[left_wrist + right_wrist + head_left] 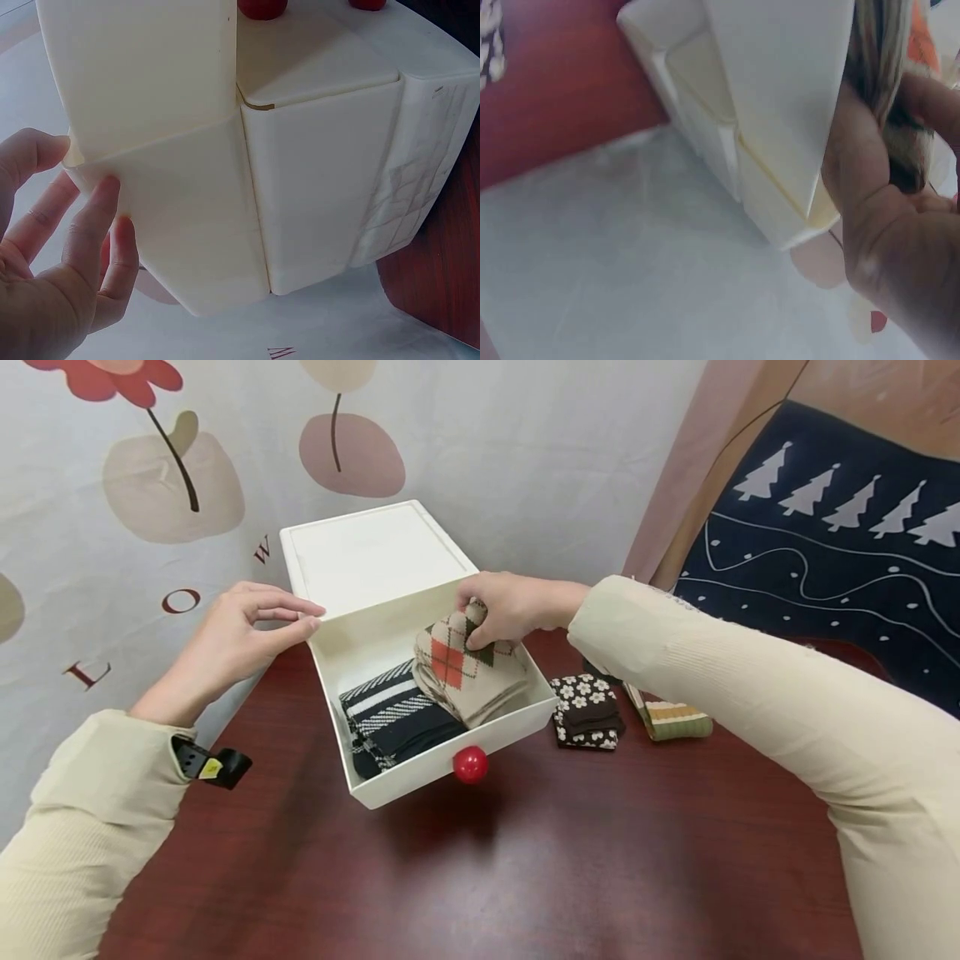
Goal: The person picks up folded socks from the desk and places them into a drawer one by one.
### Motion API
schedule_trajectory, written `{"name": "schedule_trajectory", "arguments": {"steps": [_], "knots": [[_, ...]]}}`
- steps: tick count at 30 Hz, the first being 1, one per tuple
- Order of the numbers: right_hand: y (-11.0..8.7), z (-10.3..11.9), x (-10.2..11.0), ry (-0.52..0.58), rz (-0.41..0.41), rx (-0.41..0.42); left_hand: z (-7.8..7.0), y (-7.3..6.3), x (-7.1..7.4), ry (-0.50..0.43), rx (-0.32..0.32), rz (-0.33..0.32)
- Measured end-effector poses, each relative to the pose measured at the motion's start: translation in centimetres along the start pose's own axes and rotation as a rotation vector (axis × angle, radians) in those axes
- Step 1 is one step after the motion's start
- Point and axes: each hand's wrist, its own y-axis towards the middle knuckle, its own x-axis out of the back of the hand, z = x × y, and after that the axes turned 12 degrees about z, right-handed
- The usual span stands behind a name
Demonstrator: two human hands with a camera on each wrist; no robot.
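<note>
a cream sleeve (750,685) leads to the right hand (513,603), nearly closed, gripping folded argyle socks (474,672) in the open drawer (420,775); the left hand (242,631) pinches the white cabinet (378,556). likely settling the socks; next calls for letting go.

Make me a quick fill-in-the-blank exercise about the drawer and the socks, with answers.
The person's ____ hand grips the argyle socks.
The round knob on the drawer is ____.
In the head view, the black-and-white socks lie ____ of the argyle socks.
The dark socks on the table are patterned with white ____.
Missing words: right; red; left; flowers.
</note>
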Motion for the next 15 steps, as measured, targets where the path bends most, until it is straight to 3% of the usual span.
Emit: {"name": "schedule_trajectory", "arguments": {"steps": [7, 15], "knots": [[0.43, 0.30, 0.60, -0.258, -0.049, 0.021, 0.14, 0.06, -0.04, 0.012, 0.005, -0.008], [0.76, 0.44, 0.58, -0.282, -0.096, 0.015, 0.24, 0.14, -0.12, 0.006, 0.004, -0.012]]}}
